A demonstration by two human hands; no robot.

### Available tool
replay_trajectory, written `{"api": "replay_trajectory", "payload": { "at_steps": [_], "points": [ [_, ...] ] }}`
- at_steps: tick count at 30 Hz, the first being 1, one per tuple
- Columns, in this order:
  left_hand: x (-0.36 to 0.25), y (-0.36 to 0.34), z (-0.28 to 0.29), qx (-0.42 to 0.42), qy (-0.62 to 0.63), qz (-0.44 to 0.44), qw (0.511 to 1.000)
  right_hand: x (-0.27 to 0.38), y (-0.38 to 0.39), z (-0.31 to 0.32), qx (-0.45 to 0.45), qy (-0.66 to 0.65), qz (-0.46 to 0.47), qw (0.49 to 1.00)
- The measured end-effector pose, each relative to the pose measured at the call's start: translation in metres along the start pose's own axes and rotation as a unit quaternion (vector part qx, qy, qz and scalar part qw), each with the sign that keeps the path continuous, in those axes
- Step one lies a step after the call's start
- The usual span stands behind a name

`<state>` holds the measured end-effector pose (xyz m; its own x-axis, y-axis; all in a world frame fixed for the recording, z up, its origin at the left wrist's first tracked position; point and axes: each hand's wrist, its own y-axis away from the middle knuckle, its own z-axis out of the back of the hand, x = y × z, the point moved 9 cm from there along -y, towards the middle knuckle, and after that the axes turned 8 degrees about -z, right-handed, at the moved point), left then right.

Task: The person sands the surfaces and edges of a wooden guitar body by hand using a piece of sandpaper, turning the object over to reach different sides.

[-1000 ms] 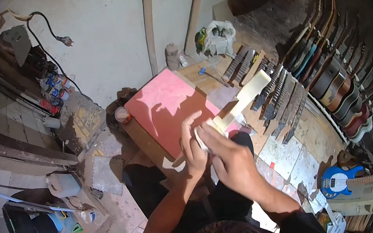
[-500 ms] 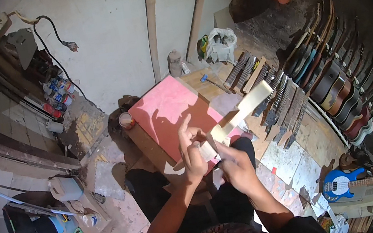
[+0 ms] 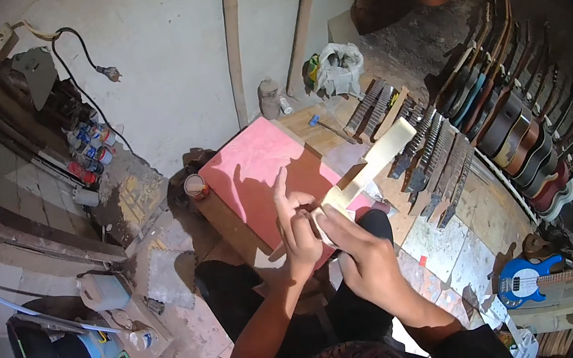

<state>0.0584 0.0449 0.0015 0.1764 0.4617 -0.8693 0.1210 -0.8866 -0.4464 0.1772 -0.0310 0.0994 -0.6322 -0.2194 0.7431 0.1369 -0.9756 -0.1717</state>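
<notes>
My left hand (image 3: 298,241) grips the near end of a pale wooden guitar-neck-like piece (image 3: 380,153), its index finger raised. My right hand (image 3: 367,260) is closed at that same end, fingers and thumb pressed on it; whether a thin pad or sheet is under them I cannot make out. The piece slants up to the right over a board with a pink surface (image 3: 251,147) lying on a wooden worktop (image 3: 239,235). A small round tin (image 3: 195,186) sits at the board's left edge.
Several fretted necks (image 3: 434,163) lie to the right, beside a row of guitars (image 3: 513,143) and a blue bass (image 3: 524,281). A blue-headed tool (image 3: 315,121) and a plastic bag (image 3: 340,65) lie behind. Left are a jug (image 3: 102,291), buckets (image 3: 47,348) and paint cans (image 3: 91,150).
Since half a second ago, my right hand has moved up over the near end of the wooden piece. My left hand still holds it with index finger raised; the piece has shifted slightly.
</notes>
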Motion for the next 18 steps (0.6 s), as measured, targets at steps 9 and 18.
{"api": "replay_trajectory", "payload": {
  "at_steps": [9, 18],
  "points": [
    [0.002, 0.000, -0.006, -0.009, 0.028, -0.013, 0.999, -0.005, -0.017, 0.003, 0.005, 0.027, 0.025, 0.999],
    [0.014, -0.002, 0.008, -0.047, 0.002, -0.006, 0.999, -0.067, -0.016, -0.048, 0.126, -0.403, -0.285, 0.860]
  ]
}}
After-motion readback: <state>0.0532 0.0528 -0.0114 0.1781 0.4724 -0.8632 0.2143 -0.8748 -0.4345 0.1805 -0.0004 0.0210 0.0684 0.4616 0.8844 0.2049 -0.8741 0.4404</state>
